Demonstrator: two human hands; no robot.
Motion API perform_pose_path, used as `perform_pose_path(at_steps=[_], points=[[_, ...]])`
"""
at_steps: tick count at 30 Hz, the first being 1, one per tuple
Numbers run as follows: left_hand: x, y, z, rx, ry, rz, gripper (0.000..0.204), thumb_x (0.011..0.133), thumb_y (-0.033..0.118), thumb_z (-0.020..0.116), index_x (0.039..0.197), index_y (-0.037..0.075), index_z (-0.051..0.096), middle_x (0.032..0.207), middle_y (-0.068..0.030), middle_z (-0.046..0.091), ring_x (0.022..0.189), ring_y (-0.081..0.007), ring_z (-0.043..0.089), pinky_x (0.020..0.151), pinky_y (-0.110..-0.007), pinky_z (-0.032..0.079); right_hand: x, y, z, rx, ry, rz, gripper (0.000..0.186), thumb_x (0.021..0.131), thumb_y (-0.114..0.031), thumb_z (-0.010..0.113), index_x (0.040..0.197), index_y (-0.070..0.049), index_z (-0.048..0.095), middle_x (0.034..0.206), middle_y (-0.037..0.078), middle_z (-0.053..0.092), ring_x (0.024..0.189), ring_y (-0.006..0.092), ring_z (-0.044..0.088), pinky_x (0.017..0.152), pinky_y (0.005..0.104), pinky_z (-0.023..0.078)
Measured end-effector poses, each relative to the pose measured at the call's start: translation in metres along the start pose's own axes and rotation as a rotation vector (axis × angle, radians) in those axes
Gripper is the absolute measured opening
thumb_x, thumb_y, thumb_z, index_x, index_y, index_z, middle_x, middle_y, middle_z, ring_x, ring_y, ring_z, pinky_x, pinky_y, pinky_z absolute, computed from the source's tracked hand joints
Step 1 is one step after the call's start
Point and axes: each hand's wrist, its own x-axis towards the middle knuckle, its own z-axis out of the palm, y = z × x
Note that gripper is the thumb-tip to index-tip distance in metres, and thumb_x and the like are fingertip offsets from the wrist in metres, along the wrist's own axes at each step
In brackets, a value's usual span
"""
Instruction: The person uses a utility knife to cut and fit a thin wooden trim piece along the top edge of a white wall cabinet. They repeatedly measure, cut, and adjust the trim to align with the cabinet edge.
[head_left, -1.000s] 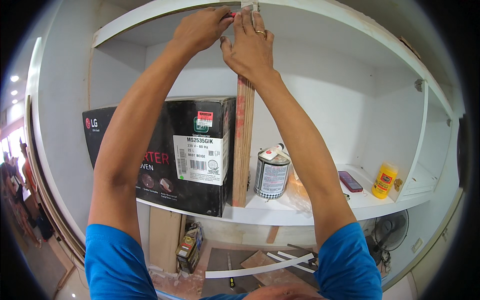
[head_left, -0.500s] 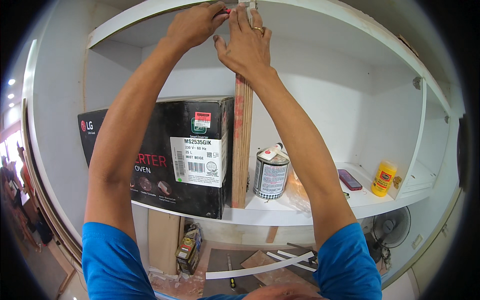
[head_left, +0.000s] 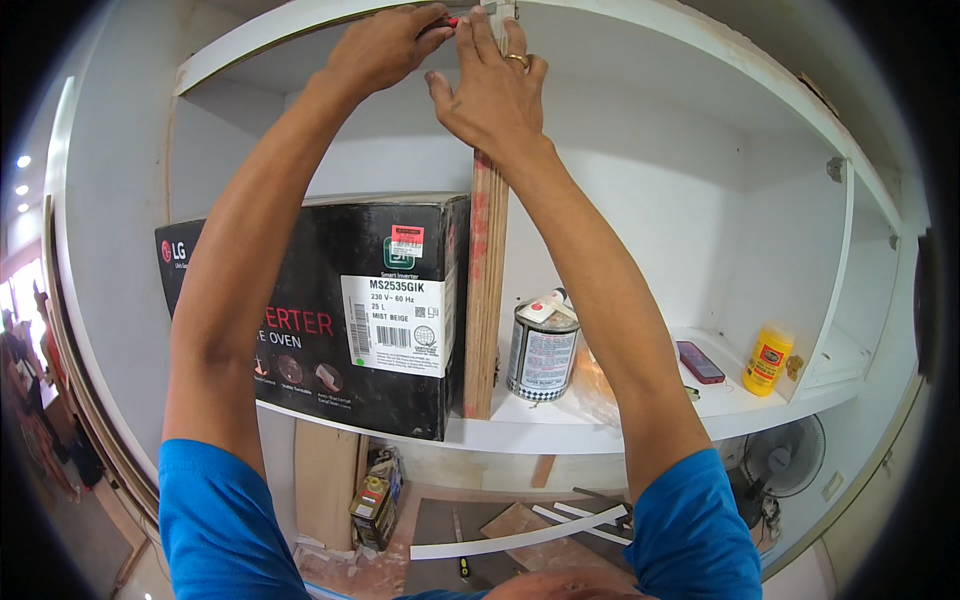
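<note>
Both my arms are raised to the top of a white cabinet frame. My left hand (head_left: pixel 388 48) is closed round a small red object (head_left: pixel 452 21); only its red end shows, so I cannot tell its kind. Beside it, my right hand (head_left: pixel 493 100) has its fingers stretched upward and laid against the top of the bare-edged plywood upright (head_left: pixel 487 290). A ring is on one of its fingers. Nothing shows in its grasp. The curved white top rail (head_left: pixel 600 22) runs past the fingertips.
A black oven carton (head_left: pixel 320 300) fills the left bay. On the right shelf are a paint can (head_left: pixel 541 355), a plastic bag (head_left: pixel 595 392), a phone (head_left: pixel 700 362) and a yellow bottle (head_left: pixel 766 362). Below lie white strips (head_left: pixel 510 543), a screwdriver (head_left: pixel 464 566) and a fan (head_left: pixel 785 455).
My left hand and forearm have shifted very slightly left. The right hand keeps its place against the upright, and the view has moved a little.
</note>
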Motion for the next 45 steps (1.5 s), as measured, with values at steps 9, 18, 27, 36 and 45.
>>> perform_pose_path(at_steps=[9,18,27,36,45], points=[[0.010,-0.016,0.001,0.014,-0.006,0.110,0.039,0.102,0.034,0.057,0.123,0.004,0.068,0.119,-0.0211,0.071,0.111,-0.0401,0.066,0.094,-0.049,0.052,0.002,-0.001,-0.003,-0.036,-0.030,-0.005,0.074,0.088,-0.040,0.065,0.148,0.000,0.048,0.159,0.020,0.040,0.149,0.0405,0.030,0.104,0.0580,0.038],[0.008,-0.018,-0.007,0.055,-0.038,0.123,0.038,0.101,0.034,0.058,0.123,0.005,0.068,0.119,-0.0207,0.071,0.111,-0.0396,0.066,0.093,-0.049,0.052,0.000,-0.003,-0.002,-0.026,-0.035,-0.018,0.075,0.088,-0.040,0.067,0.148,0.000,0.048,0.160,0.018,0.039,0.148,0.0404,0.032,0.105,0.0577,0.037],[0.015,-0.023,-0.007,0.048,-0.055,0.129,0.038,0.101,0.036,0.059,0.123,0.006,0.068,0.116,-0.0196,0.072,0.110,-0.0392,0.067,0.092,-0.049,0.052,0.003,-0.004,-0.003,-0.055,-0.055,0.009,0.077,0.087,-0.042,0.069,0.150,-0.002,0.046,0.159,0.017,0.040,0.147,0.0401,0.032,0.104,0.0582,0.038],[0.021,-0.016,-0.015,0.082,-0.091,0.074,0.036,0.101,0.036,0.060,0.119,0.007,0.071,0.118,-0.0201,0.071,0.111,-0.0394,0.066,0.093,-0.050,0.052,0.006,-0.007,-0.005,-0.033,-0.055,0.049,0.077,0.085,-0.041,0.071,0.148,-0.003,0.047,0.159,0.016,0.040,0.147,0.0409,0.033,0.104,0.0593,0.038],[0.014,-0.030,-0.009,0.083,-0.091,0.092,0.038,0.102,0.036,0.059,0.118,0.004,0.070,0.119,-0.0215,0.070,0.114,-0.0395,0.065,0.096,-0.050,0.050,0.005,-0.007,0.002,-0.022,-0.050,0.018,0.078,0.086,-0.041,0.071,0.150,-0.005,0.045,0.159,0.015,0.040,0.146,0.0412,0.034,0.106,0.0603,0.035]])
